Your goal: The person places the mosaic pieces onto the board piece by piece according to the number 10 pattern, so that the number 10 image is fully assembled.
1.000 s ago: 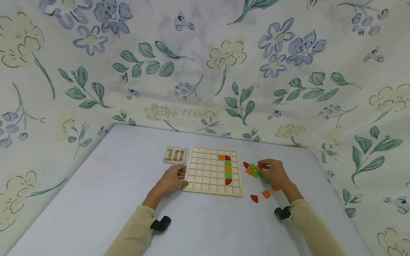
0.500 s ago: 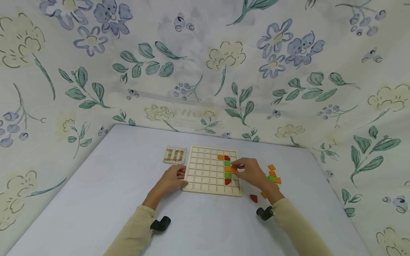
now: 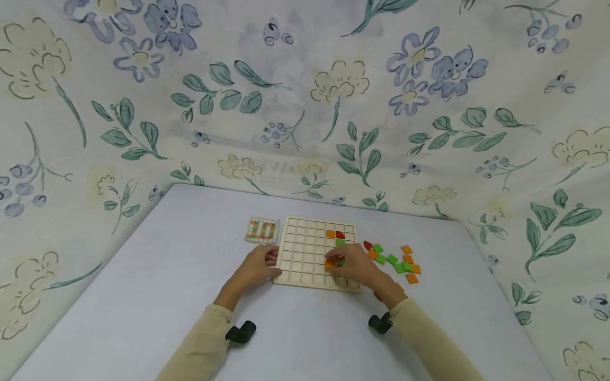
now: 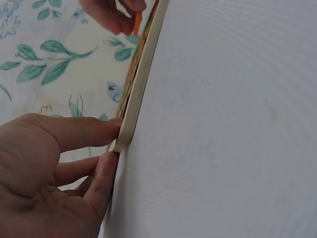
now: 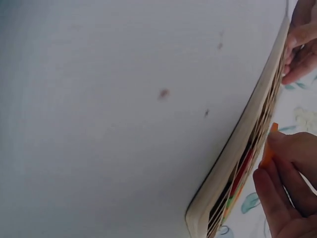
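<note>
A wooden grid board [image 3: 300, 254] lies on the table, with a few coloured tiles in its right columns, among them an orange square [image 3: 331, 234] and a red quarter-round [image 3: 340, 234]. My left hand [image 3: 254, 267] holds the board's left edge between thumb and fingers, as the left wrist view shows closely. Over the board's right half, my right hand [image 3: 355, 264] pinches an orange square tile [image 5: 270, 148] between thumb and fingertips. In the right wrist view this tile stands tilted just above the grid. The hand covers part of the tile column beneath it.
A small pattern card [image 3: 262, 230] with coloured squares lies left of the board. Several loose green, orange and red tiles [image 3: 399, 268] are scattered to the right. Part of them is hidden by my right wrist. A flowered cloth [image 3: 305, 106] hangs behind the table.
My right hand has carried an orange tile from the loose pile leftward, across the board's right edge to over the grid. My left hand has stayed at the board's left edge.
</note>
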A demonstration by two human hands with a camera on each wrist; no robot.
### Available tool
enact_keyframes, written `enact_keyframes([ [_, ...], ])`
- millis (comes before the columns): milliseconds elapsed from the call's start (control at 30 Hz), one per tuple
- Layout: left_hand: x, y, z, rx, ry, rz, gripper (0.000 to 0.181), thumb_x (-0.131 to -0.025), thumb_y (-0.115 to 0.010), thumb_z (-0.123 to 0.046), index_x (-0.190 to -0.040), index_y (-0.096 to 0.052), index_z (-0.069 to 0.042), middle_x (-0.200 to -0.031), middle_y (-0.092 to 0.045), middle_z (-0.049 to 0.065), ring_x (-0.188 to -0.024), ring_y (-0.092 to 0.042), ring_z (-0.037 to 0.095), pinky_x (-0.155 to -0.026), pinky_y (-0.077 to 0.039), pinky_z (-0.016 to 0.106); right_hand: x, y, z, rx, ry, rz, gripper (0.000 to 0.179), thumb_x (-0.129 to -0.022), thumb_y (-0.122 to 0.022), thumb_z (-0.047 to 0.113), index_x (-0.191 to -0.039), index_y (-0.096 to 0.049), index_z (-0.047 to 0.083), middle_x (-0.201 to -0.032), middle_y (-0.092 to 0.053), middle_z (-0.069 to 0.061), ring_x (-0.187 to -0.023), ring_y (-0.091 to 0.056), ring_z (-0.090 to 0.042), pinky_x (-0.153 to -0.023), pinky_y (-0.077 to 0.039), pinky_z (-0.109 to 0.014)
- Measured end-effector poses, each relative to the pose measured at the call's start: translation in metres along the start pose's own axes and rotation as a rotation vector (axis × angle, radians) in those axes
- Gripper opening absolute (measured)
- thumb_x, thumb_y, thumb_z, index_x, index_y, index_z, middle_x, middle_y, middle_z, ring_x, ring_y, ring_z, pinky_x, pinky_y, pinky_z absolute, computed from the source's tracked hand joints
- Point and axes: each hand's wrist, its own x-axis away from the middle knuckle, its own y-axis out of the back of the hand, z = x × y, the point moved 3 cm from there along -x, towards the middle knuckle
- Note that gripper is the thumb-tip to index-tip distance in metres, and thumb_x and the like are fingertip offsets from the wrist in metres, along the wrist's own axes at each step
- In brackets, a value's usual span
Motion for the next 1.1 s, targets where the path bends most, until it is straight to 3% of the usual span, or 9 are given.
enact_keyframes([
  [133, 0.0, 0.0004, -0.0017, 0.008, 0.003, 0.0, 0.065, -0.077, -0.077, 0.0, -0.134, -0.049, 0.012, -0.115, -0.053, 0.018, -0.106, -0.058, 0.028, -0.093, -0.052, 0.038, 0.0017, -0.0039, -0.0034, 0.011, -0.02, 0.025, 0.03, -0.081, -0.079, 0.01, -0.11, -0.074, 0.007, -0.104, -0.07, 0.002, -0.088, -0.062, -0.007, -0.078, -0.055, -0.019],
  [767, 0.0006, 0.0029, -0.0051, -0.001, -0.048, 0.006, 0.063, -0.076, -0.077, 0.0, -0.131, -0.049, 0.014, -0.113, -0.055, 0.02, -0.102, -0.059, 0.029, -0.088, -0.054, 0.035, -0.0042, -0.007, 0.0027, 0.029, 0.031, 0.044, 0.027, -0.081, -0.078, 0.006, -0.108, -0.074, 0.005, -0.103, -0.072, -0.002, -0.089, -0.063, -0.011, -0.08, -0.056, -0.023],
  [1100, -0.0043, 0.0033, -0.0012, 0.007, 0.0, 0.02, 0.065, -0.078, -0.077, 0.0, -0.134, -0.048, 0.012, -0.118, -0.054, 0.019, -0.106, -0.059, 0.027, -0.091, -0.053, 0.036, -0.0051, -0.0067, 0.0039, 0.032, 0.009, 0.053, 0.021, -0.082, -0.078, 0.007, -0.103, -0.076, 0.009, -0.096, -0.072, 0.004, -0.087, -0.062, -0.008, -0.079, -0.055, -0.021],
])
